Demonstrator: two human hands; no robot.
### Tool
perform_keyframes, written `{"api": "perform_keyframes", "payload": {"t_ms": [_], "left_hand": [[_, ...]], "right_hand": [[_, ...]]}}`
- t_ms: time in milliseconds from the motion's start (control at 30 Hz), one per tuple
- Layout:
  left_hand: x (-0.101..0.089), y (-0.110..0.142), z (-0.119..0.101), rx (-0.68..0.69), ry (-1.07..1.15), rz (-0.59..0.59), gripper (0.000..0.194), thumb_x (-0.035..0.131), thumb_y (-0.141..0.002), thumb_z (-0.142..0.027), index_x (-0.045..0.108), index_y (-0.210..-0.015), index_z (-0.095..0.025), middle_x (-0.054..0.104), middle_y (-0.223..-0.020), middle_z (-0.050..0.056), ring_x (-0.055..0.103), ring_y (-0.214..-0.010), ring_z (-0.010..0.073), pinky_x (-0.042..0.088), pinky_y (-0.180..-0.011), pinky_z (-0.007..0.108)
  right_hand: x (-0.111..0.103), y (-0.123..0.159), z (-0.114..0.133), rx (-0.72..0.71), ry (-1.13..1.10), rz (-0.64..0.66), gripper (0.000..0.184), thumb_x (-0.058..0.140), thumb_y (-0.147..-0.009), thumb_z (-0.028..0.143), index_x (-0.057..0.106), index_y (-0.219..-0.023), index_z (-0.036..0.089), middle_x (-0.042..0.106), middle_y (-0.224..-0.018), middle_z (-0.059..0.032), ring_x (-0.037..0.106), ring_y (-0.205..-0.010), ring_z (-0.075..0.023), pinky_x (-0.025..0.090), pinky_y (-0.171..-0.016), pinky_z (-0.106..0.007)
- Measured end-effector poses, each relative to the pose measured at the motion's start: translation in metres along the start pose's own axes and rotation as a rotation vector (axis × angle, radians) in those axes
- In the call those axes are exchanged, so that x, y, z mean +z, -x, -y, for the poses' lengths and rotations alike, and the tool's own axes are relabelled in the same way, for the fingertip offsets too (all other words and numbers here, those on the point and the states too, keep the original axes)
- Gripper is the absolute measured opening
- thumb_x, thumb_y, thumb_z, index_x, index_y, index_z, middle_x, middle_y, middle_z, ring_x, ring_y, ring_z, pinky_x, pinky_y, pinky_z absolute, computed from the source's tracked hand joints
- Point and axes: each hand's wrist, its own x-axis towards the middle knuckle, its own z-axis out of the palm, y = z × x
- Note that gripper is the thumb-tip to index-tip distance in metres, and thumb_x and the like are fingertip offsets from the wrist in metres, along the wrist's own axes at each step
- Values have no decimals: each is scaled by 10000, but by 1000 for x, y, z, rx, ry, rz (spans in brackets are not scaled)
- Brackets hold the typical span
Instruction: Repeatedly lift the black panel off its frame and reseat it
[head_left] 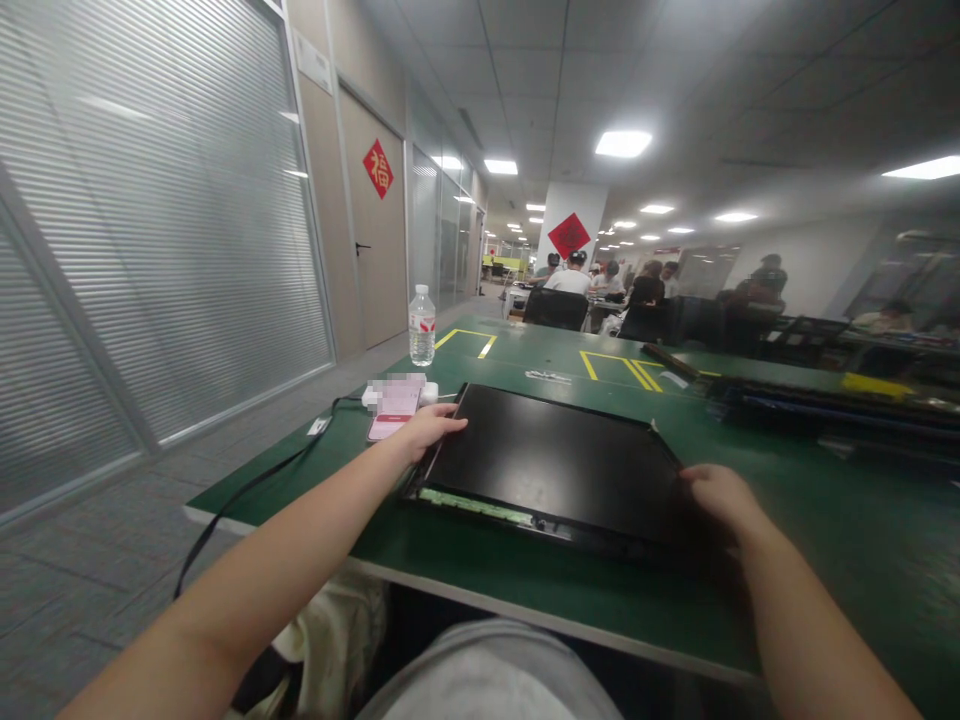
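A black flat display panel (555, 455) lies in front of me above the green tabletop, with a green circuit strip (476, 505) showing along its near edge. My left hand (435, 430) grips the panel's left edge, thumb on top and the other fingers mostly hidden. At the opposite side, my right hand (720, 492) is closed on the right edge, its thumb over the rim. Whether the panel rests fully on the table or is slightly raised, I cannot tell.
Beyond my left hand are a phone (394, 415) and a water bottle (422, 325). A black cable (255, 475) hangs over the left edge. More dark panels (810, 405) lie at the right on the green table (300, 500). Several people sit in the background.
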Motion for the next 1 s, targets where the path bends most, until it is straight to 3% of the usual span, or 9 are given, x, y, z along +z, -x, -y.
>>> {"api": "perform_keyframes", "payload": {"t_ms": [400,667,1000], "left_hand": [[0,-2,6,82,33,29,619,884,-581,-178,673,-1163,-155,774,-894,80,731,-711,230,582,-690,354],[3,8,-1,108,54,103,783,909,-546,-184,618,-1273,-195,771,-930,75,740,-767,251,589,-710,373],[4,9,-4,212,65,179,699,902,-554,-213,670,-1212,-178,755,-1073,101,730,-888,261,567,-811,381]], "right_hand": [[5,-9,-11,-5,-158,10,234,641,-558,99,760,-715,226,734,-769,-84,697,-788,-268,534,-741,-358],[4,-7,-11,-35,-80,-16,227,651,-586,150,770,-763,227,735,-793,-97,697,-836,-273,532,-755,-357],[-1,1,2,-14,19,27,278,590,-630,124,765,-825,216,751,-911,-101,698,-886,-279,526,-787,-358]]}}
